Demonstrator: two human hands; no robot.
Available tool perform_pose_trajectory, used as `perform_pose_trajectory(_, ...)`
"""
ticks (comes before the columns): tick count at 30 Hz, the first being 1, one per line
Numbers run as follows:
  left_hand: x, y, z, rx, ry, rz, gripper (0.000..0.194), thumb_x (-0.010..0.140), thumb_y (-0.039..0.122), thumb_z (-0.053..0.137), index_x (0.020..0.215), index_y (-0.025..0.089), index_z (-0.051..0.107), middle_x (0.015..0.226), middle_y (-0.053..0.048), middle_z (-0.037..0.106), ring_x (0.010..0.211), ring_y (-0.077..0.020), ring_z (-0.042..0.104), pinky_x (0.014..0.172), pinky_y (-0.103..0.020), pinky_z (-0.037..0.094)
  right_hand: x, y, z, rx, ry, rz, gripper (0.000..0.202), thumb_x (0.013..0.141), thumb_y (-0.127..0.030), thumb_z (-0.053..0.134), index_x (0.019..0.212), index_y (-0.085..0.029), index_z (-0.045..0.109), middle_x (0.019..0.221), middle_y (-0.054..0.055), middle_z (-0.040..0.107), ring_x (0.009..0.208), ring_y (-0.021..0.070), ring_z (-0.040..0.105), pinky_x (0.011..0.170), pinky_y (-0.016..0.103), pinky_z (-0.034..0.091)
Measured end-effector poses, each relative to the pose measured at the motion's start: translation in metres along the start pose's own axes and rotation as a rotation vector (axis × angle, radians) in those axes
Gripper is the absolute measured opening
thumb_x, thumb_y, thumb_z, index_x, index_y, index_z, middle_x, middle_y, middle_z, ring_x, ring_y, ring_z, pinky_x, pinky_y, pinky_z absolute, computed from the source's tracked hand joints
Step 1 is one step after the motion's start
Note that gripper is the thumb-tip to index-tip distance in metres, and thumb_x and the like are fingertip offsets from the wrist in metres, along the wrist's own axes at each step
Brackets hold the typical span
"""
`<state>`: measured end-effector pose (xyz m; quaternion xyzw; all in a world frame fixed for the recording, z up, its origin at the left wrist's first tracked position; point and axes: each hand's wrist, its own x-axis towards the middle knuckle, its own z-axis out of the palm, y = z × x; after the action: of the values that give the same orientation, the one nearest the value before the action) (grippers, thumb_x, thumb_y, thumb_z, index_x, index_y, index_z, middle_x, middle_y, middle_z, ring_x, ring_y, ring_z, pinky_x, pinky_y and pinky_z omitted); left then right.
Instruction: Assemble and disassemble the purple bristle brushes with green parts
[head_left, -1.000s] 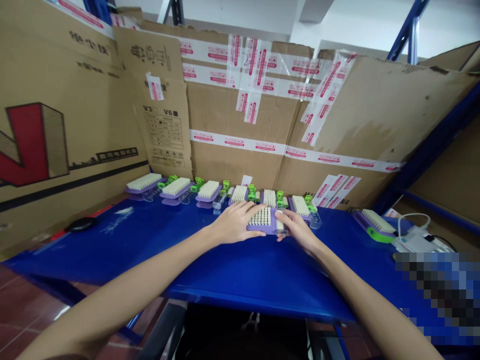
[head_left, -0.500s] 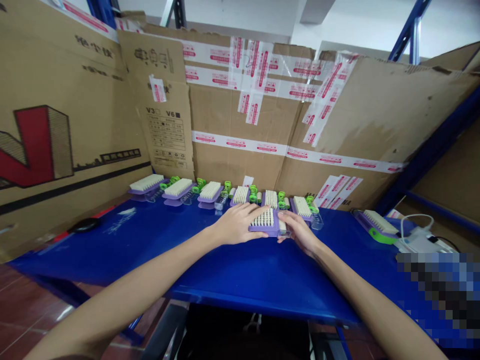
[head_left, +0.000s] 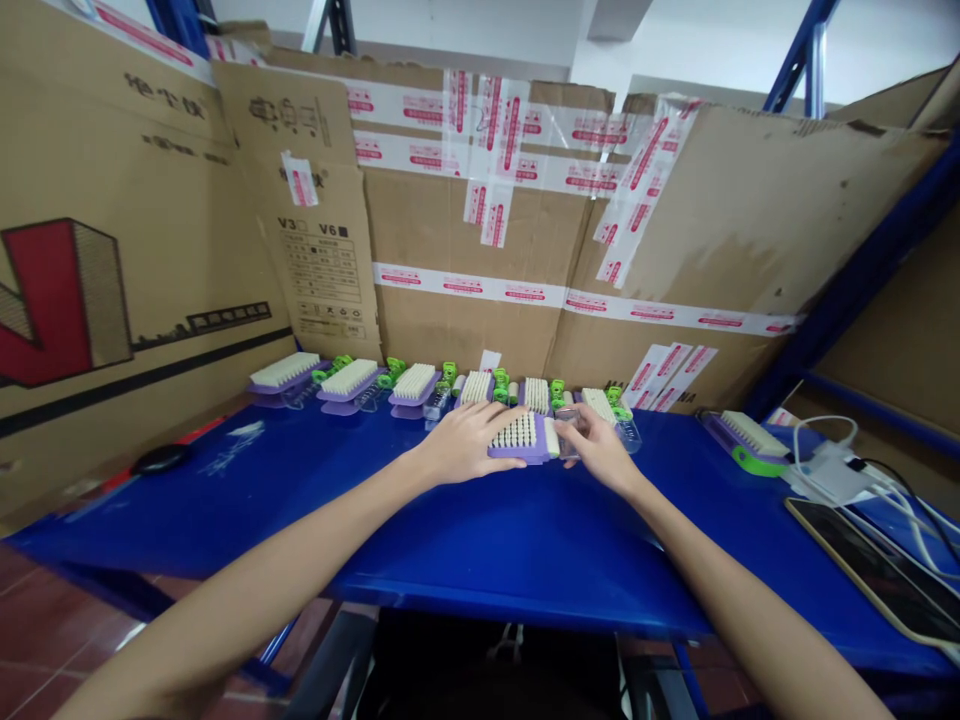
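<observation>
In front of a cardboard wall (head_left: 427, 230), a person's left hand (head_left: 463, 442) grips a purple brush (head_left: 517, 436), thumb along the side away from the wall, apparently to steady it, while the right hand (head_left: 602, 450) pinches a clear plastic piece (head_left: 570, 441) by the brush's end; whether the two touch is unclear. Other brushes (head_left: 414, 382) line the wall's foot on the worktop (head_left: 480, 545), seemingly parked within reach.

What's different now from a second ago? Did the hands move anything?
The right hand has moved the clear plastic piece to the right, off the pale end of the purple brush. Its fingers haven't let go. The left hand still holds the brush, and the row of other brushes stayed put.
</observation>
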<state>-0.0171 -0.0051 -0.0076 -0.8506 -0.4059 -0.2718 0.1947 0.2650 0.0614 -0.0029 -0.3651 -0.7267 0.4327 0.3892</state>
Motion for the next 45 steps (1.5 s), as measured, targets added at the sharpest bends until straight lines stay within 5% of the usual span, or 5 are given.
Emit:
perform_pose_trajectory(13, 0.003, 0.011, -0.012, -0.266, -0.033, -0.103, 0.08, 0.114, 0.069, 0.054, 0.181, 0.038, 0.023, 0.157, -0.015, 0.063, 0.132, -0.0364, 0.073, 0.113, -0.057, 0.062, -0.007, -0.009, -0.002, -0.101, 0.165, -0.19, 0.046, 0.101, -0.063, 0.069, 0.129, -0.028, 0.058, 0.106, 0.005, 0.075, 0.079, 0.0255, 0.074, 0.071, 0.045, 0.067)
perform_pose_trajectory(26, 0.002, 0.007, -0.011, -0.201, -0.261, -0.076, 0.077, 0.107, 0.077, 0.061, 0.169, 0.032, 0.05, 0.14, -0.013, 0.075, 0.122, -0.0359, 0.076, 0.105, -0.051, 0.063, -0.008, -0.019, -0.022, -0.36, 0.227, -0.321, 0.041, 0.106, -0.057, 0.066, 0.132, -0.025, 0.064, 0.112, 0.009, 0.08, 0.088, 0.0277, 0.073, 0.079, 0.043, 0.058)
perform_pose_trajectory(30, 0.0, 0.005, -0.007, -0.188, -0.321, -0.052, 0.073, 0.108, 0.073, 0.063, 0.17, 0.036, 0.052, 0.145, -0.012, 0.072, 0.127, -0.0358, 0.075, 0.108, -0.053, 0.061, -0.009, -0.022, -0.033, -0.314, 0.108, -0.394, 0.043, 0.106, -0.054, 0.068, 0.139, -0.026, 0.061, 0.122, 0.01, 0.08, 0.101, 0.0286, 0.076, 0.083, 0.042, 0.06)
perform_pose_trajectory(37, 0.001, 0.003, -0.003, -0.271, -0.245, -0.027, 0.054, 0.115, 0.061, 0.059, 0.159, 0.031, 0.064, 0.149, -0.011, 0.071, 0.13, -0.0306, 0.073, 0.115, -0.051, 0.058, -0.009, -0.024, -0.046, -0.512, 0.012, -0.441, 0.035, 0.103, -0.042, 0.068, 0.133, -0.026, 0.063, 0.108, 0.005, 0.08, 0.09, 0.0242, 0.074, 0.085, 0.04, 0.057)
perform_pose_trajectory(45, 0.004, 0.004, -0.008, -0.231, -0.108, 0.046, 0.037, 0.115, 0.053, 0.063, 0.136, 0.025, 0.076, 0.127, -0.008, 0.078, 0.113, -0.0271, 0.076, 0.103, -0.046, 0.061, -0.006, -0.019, -0.051, -0.753, -0.006, -0.424, 0.034, 0.105, -0.044, 0.07, 0.133, -0.026, 0.066, 0.106, 0.005, 0.079, 0.089, 0.0243, 0.073, 0.08, 0.037, 0.052)
